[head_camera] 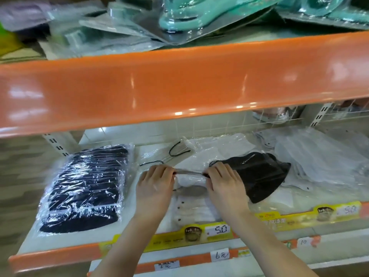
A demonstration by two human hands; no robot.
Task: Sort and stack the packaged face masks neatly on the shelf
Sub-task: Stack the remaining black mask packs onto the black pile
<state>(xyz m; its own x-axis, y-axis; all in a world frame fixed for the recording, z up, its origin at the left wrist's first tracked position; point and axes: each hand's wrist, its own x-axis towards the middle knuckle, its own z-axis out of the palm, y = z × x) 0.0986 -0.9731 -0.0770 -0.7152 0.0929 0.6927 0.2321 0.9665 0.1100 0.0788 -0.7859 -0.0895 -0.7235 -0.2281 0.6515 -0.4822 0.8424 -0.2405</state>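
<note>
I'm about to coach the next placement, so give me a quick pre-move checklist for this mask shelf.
1. Left hand grips the clear packet: ok.
2. Right hand grips its other end: ok.
3. Packet's contents identified: cannot tell.
4. Dark mask stack tidy at left: ok.
5. Black mask pack squared away: not ok, lies askew on white packs.
6. White packs stacked neatly: not ok, spread loosely.
</note>
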